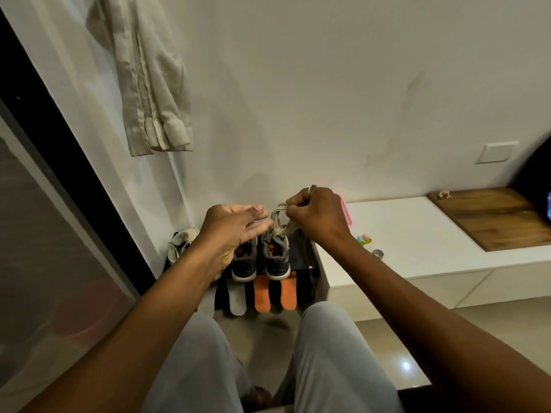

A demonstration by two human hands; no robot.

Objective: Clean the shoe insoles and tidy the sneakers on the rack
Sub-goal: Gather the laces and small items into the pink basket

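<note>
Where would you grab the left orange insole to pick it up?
Probably pinch its near rounded end from the front. The left orange insole is thin and flat; its far end hides under the dark sneakers, while the near end sticks out free.

White wall [298,84] (stained), low white bench [417,234].

Sneakers [261,257]: dark grey, white soles, grey laces [280,222]. Insoles [275,293]: two orange, one light grey. Bench [402,234]: white top, brown wood board [492,216]. Hanging garment [149,84]: beige.
</note>
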